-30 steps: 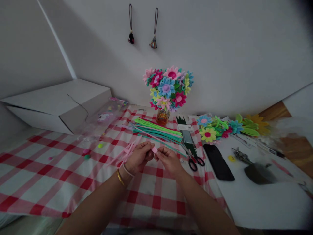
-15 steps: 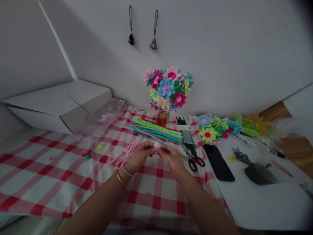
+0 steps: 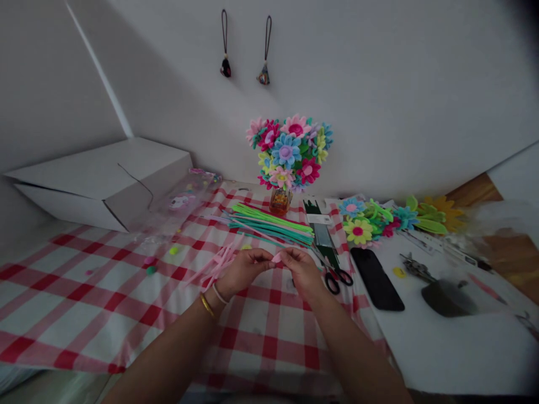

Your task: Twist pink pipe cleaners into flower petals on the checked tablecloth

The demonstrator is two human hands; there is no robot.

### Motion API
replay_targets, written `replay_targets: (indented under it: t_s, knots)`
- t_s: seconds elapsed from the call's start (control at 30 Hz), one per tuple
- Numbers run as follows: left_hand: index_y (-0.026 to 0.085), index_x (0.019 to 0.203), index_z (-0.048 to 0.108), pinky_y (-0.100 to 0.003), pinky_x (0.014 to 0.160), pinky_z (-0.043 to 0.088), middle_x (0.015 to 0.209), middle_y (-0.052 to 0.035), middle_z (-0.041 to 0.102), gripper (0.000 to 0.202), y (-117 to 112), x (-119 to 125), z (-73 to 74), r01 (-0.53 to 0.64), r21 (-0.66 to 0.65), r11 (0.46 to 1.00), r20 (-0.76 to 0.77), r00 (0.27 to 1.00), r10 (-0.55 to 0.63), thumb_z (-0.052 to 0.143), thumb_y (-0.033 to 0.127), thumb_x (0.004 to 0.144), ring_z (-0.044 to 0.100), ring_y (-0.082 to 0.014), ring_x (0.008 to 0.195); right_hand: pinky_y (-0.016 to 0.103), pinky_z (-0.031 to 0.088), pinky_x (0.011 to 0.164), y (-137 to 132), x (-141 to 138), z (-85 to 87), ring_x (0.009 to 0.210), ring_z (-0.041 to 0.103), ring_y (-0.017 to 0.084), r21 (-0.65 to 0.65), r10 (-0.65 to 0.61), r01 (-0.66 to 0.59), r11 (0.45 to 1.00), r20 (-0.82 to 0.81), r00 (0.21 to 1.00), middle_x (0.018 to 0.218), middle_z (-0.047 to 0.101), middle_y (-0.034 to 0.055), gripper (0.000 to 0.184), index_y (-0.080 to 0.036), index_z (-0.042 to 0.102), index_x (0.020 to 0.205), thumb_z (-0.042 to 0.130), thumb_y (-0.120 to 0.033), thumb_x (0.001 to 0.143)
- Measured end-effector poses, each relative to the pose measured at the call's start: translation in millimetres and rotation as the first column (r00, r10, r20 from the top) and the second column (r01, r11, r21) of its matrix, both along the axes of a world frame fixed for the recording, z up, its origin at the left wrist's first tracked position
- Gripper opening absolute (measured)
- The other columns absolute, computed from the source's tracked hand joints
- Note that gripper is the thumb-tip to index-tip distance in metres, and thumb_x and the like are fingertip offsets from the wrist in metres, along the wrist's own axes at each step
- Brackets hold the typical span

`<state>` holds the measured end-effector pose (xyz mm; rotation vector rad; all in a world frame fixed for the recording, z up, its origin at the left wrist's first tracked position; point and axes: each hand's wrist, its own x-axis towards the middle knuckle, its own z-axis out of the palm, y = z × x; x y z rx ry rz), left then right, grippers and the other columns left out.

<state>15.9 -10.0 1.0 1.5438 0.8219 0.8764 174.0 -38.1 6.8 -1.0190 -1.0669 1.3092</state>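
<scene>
Pink pipe cleaner [image 3: 276, 257] was pinched at its short end by left hand [image 3: 243, 270] and right hand [image 3: 301, 268], above the table [image 3: 84, 303]. Judged early: remaining length trailed unbent leftward; finished flowers [image 3: 290, 150] stood behind.

A home craft corner: a desk under a red-and-white checked cloth [image 3: 84, 292], with a jar of handmade flowers [image 3: 290, 151] against a plain wall. Just before the jar lie pipe cleaners [image 3: 273, 224] and scissors [image 3: 337, 278]; above it hang two small charms [image 3: 225, 66]; left of it sits a white box [image 3: 101, 179].
</scene>
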Motion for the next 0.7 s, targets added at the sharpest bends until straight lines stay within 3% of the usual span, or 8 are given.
replay_targets:
  t_s: [0.1, 0.3, 0.47, 0.7]
  knots:
    - [0.016, 0.076, 0.066, -0.024, 0.065, 0.041, 0.072, -0.0018, 0.063, 0.014, -1.0, -0.4, 3.2, -0.031, 0.07, 0.997, -0.071, 0.997, 0.036, 0.063, 0.027, 0.069, 0.054, -0.0123, 0.067, 0.027, 0.038, 0.073, -1.9, -0.2, 3.1, 0.07, 0.054, 0.013, -0.005, 0.028, -0.028, 1.0, 0.044, 0.999, 0.065, 0.06, -0.0006, 0.013, -0.019, 0.063, 0.067, 0.06, -0.03, 0.071]
    - [0.016, 0.06, 0.059, -0.025, 0.069, 0.039, 0.065, -0.0001, 0.06, 0.007, -7.2, 4.1, 10.5, -0.023, 0.332, 0.943, -0.116, 0.991, 0.065, 0.063, 0.017, 0.066, 0.053, -0.0117, 0.067, 0.024, 0.033, 0.058, -3.0, -0.4, -0.4, 0.054, 0.043, 0.008, -0.028, -0.008, 0.009, 1.0, 0.02, 1.0, 0.055, 0.052, -0.0038, 0.016, -0.017, 0.057, 0.057, 0.065, -0.028, 0.065]
    - [0.015, 0.065, 0.058, -0.023, 0.062, 0.038, 0.063, 0.0016, 0.058, 0.009, -8.0, 4.5, 9.4, -0.039, 0.162, 0.986, -0.148, 0.987, 0.063, 0.06, 0.023, 0.069, 0.05, -0.0104, 0.062, 0.024, 0.033, 0.059, -1.5, 1.8, -1.0, 0.058, 0.044, 0.009, -0.068, 0.058, -0.054, 0.996, 0.054, 0.997, 0.06, 0.054, -0.0022, 0.016, -0.017, 0.061, 0.065, 0.063, -0.033, 0.067]
    - [0.013, 0.068, 0.059, -0.024, 0.062, 0.04, 0.064, 0.0001, 0.058, 0.016, -7.7, 6.2, 7.3, 0.013, -0.084, 0.996, 0.003, 1.0, -0.013, 0.064, 0.028, 0.065, 0.05, -0.0104, 0.061, 0.024, 0.035, 0.058, -3.9, 1.3, -1.3, 0.057, 0.044, 0.01, -0.027, 0.06, -0.057, 0.998, 0.148, 0.987, 0.06, 0.053, -0.0032, 0.02, -0.018, 0.056, 0.064, 0.063, -0.037, 0.067]
